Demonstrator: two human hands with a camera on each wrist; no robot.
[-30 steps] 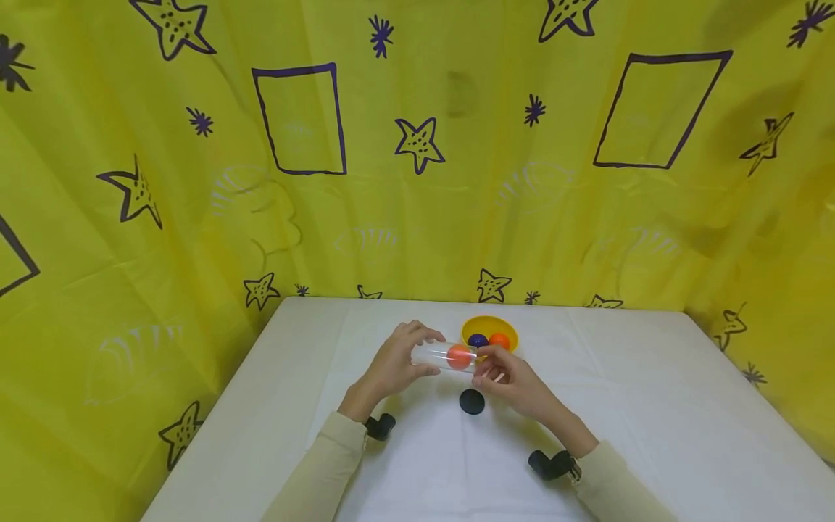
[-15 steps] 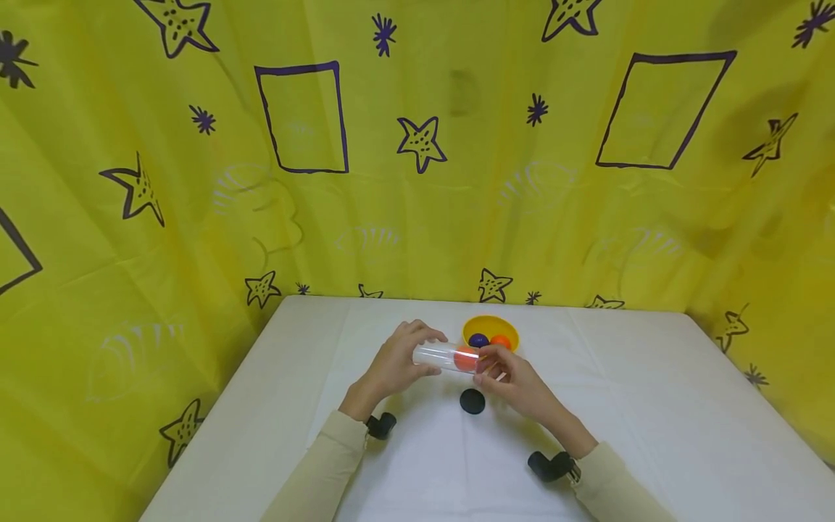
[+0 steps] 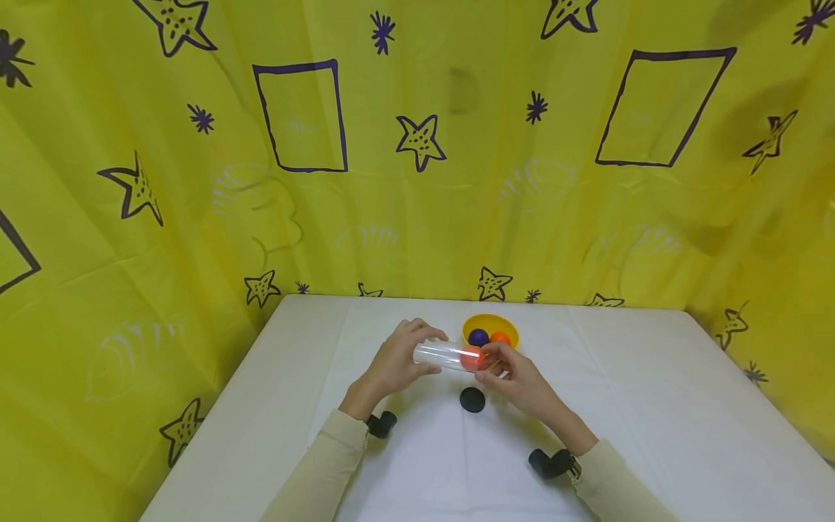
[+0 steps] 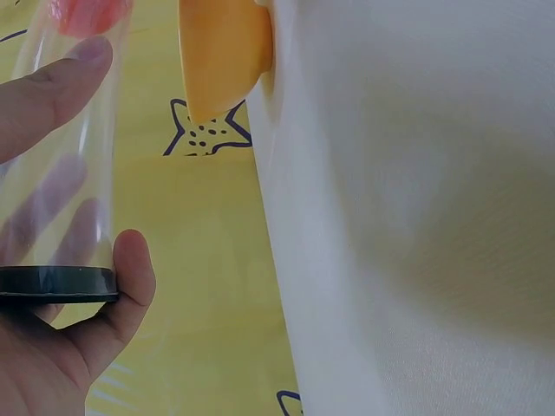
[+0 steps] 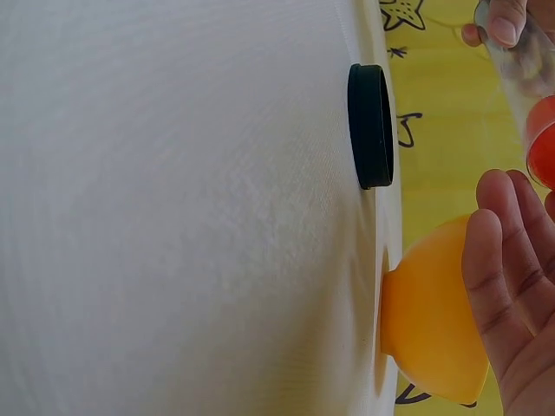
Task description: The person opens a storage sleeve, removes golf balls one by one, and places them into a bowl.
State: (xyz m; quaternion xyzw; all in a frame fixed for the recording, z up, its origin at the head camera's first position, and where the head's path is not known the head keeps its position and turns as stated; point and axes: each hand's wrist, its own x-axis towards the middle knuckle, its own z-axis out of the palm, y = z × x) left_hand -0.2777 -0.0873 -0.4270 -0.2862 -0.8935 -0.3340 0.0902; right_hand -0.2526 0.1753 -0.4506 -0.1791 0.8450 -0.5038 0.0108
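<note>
In the head view my left hand (image 3: 398, 359) grips a clear tube (image 3: 437, 354), held nearly level above the table. The left wrist view shows a black cap (image 4: 56, 283) on the tube's end near the palm, with fingers around the wall. An orange-red ball (image 3: 472, 357) sits inside at the tube's other end, which is uncapped. Right at that mouth is my right hand (image 3: 515, 380), its fingertips beside the ball. In the right wrist view its fingers (image 5: 490, 260) look fairly straight and the thumb is out of sight.
Behind the hands stands a yellow bowl (image 3: 491, 320) holding a dark blue ball (image 3: 478, 337) and an orange ball (image 3: 500, 338). A loose black cap (image 3: 472, 399) lies on the white table (image 3: 457, 464), closer to me. Yellow patterned curtain (image 3: 417, 210) borders the back and sides.
Inside the tube the orange-red ball has moved right, up to the open mouth. Both hands have barely shifted.
</note>
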